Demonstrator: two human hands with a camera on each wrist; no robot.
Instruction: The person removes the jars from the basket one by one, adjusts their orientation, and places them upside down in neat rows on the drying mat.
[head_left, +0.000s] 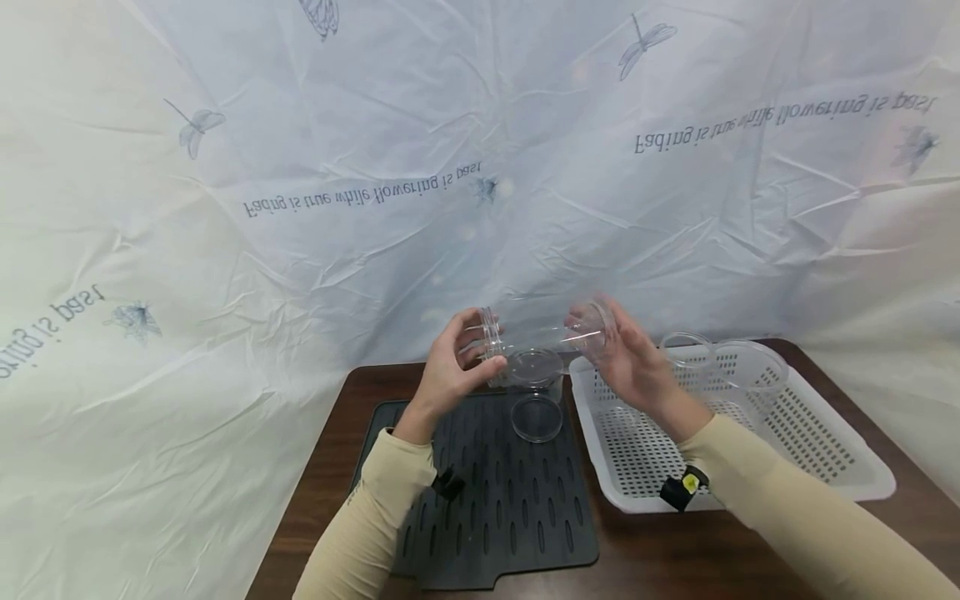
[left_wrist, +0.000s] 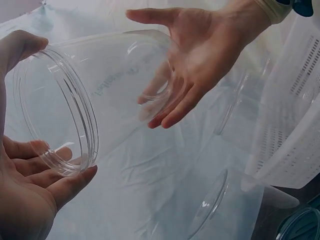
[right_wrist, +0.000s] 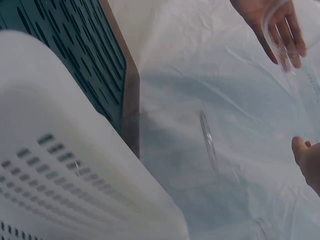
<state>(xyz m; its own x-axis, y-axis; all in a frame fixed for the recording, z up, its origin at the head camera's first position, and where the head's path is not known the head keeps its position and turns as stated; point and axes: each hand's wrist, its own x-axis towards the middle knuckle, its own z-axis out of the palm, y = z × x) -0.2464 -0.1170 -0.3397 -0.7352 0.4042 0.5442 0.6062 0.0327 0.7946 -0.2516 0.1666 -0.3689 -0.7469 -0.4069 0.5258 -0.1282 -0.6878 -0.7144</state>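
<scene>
A clear, wide-mouthed jar (head_left: 543, 321) is held on its side above the black slotted mat (head_left: 480, 500). My left hand (head_left: 453, 362) grips its threaded mouth end, thumb on the near side and fingers round the far side. At the other end my right hand (head_left: 626, 358) lies against the jar's base, its fingers straight and spread in the left wrist view. In the head view it looks slightly blurred. Under the held jar, another clear container (head_left: 537, 419) stands on the mat, partly covered by the jar.
To the right sits a white perforated basket (head_left: 618, 492), with clear jars (head_left: 753, 367) in it, their round rims at its back. Mat and basket rest on a dark wooden table (head_left: 637, 558). Behind the table hangs a pale printed sheet (head_left: 375, 250).
</scene>
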